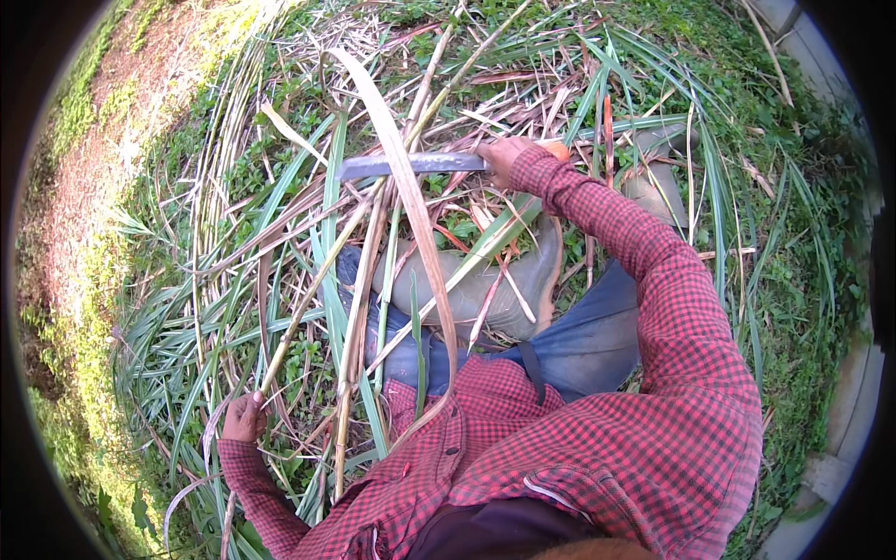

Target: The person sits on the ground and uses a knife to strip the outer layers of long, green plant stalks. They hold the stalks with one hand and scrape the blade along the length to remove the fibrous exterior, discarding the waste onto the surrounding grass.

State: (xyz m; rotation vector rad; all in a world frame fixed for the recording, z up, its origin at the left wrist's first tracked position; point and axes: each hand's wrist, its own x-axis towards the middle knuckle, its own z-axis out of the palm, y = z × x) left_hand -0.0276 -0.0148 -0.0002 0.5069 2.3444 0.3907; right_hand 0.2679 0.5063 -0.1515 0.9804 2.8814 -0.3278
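Note:
My left hand [245, 417], low on the left, is closed around a long yellowish cane stalk [303, 322] that slants away up to the right. My right hand [504, 161] grips a machete [453, 163] by its handle, and an orange end of the handle shows behind the fist. The grey blade points left, held roughly level across the upper part of the stalk; whether it touches the stalk I cannot tell. A long dry leaf [425, 219] arches in front of the blade and down toward my shirt. More stalks and green leaves lie over my legs.
Rubber boots [485, 294] are on my bent legs, with another boot [653, 191] at the right. A row of thin stalks [219, 159] lies along the left. Dry cut pieces [523, 93] litter the grass ahead. A pale concrete edge [854, 401] runs down the far right.

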